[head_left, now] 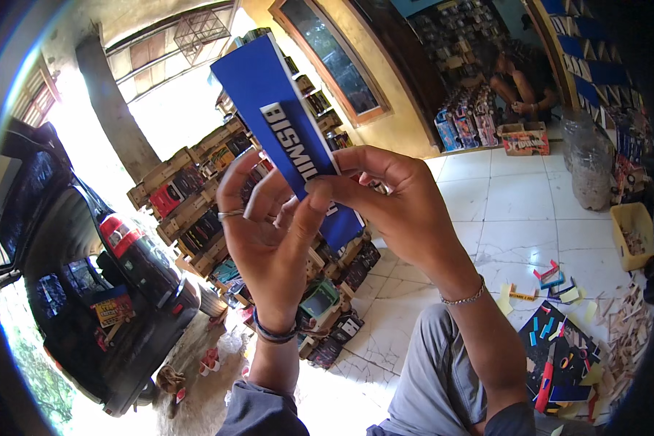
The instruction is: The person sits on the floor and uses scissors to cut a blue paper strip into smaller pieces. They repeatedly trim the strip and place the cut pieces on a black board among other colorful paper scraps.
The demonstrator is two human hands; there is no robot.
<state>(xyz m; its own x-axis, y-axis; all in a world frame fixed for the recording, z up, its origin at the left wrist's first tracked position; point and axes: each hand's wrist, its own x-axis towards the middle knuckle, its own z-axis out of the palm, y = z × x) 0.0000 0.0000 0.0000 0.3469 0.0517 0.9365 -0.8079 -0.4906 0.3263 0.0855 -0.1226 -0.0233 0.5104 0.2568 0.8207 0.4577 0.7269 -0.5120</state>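
Observation:
A long, flat blue panel (pixel 253 81) with raised white letters is held up before me, tilted, its upper end leaning left. My left hand (pixel 272 232) is closed on its lower part, thumb in front and some fingers behind. My right hand (pixel 407 203) pinches the same part from the right, its thumb beside the left thumb on the lettering. The thumbs cover some of the letters. Fingertips behind the panel are hidden.
A black cutting mat (pixel 541 341) with a red-handled cutter (pixel 546 381) and coloured scraps lies at lower right, beside wood pieces (pixel 632 327). A yellow bin (pixel 634 236) stands behind. Stacked wooden racks (pixel 189 182) and an open-backed car (pixel 123 291) are left. Another person (pixel 519 80) sits far right.

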